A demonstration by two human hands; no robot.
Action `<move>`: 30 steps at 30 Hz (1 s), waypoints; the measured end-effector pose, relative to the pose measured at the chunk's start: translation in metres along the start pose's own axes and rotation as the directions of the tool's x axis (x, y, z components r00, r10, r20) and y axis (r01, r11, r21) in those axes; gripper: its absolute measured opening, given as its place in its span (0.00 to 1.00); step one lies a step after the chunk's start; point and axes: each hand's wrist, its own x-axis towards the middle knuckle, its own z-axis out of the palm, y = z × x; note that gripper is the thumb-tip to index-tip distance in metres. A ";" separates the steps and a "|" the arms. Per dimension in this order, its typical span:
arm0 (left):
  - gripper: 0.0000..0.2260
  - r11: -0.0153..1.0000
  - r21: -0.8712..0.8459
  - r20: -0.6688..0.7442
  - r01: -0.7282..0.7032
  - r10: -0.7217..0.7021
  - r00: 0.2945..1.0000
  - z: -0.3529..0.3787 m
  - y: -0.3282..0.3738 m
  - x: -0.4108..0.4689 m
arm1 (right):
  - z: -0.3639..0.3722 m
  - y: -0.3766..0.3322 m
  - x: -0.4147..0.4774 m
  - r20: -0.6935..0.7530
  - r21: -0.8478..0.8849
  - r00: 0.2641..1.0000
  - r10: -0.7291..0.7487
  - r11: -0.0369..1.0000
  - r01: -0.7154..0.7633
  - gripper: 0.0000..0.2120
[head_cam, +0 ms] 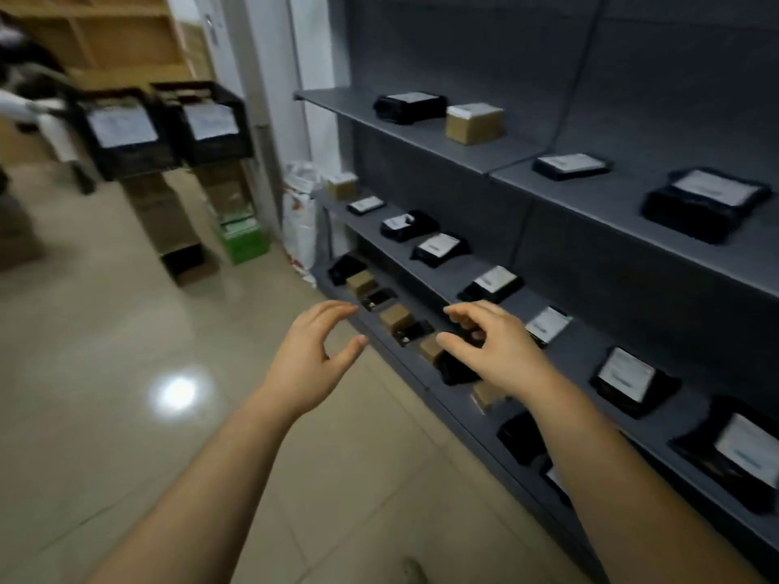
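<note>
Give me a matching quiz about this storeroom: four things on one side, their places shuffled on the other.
Things:
1. left hand
2. right hand
3. biggest brown box
4. green carton

Places:
A. on the floor
B. on the top shelf
C. over the small boxes of the lowest shelf
D. short of the shelves, empty

Pairs: 1-D, 2-C, 3-B, 4-A.

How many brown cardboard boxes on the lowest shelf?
4 on the lowest grey shelf: farthest box, second box, third box at the right hand, fourth box under its wrist. More may be hidden.
</note>
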 end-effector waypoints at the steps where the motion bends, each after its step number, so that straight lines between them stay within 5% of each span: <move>1: 0.18 0.999 0.011 -0.022 0.032 -0.032 0.999 -0.009 -0.017 0.010 | 0.013 -0.006 0.028 0.029 0.007 0.999 -0.036 0.999 0.036 0.19; 17: 0.19 0.909 0.128 -0.352 0.396 -0.332 0.875 -0.158 -0.267 0.173 | 0.205 -0.159 0.409 0.295 0.122 0.845 -0.446 0.895 0.429 0.19; 23: 0.19 0.929 0.096 -0.299 0.358 -0.316 0.901 -0.187 -0.398 0.264 | 0.280 -0.183 0.529 0.283 0.102 0.886 -0.368 0.930 0.354 0.19; 30: 0.19 0.979 0.104 -0.064 0.178 -0.172 0.983 -0.211 -0.518 0.428 | 0.315 -0.178 0.658 0.153 0.082 0.987 -0.053 0.996 0.041 0.18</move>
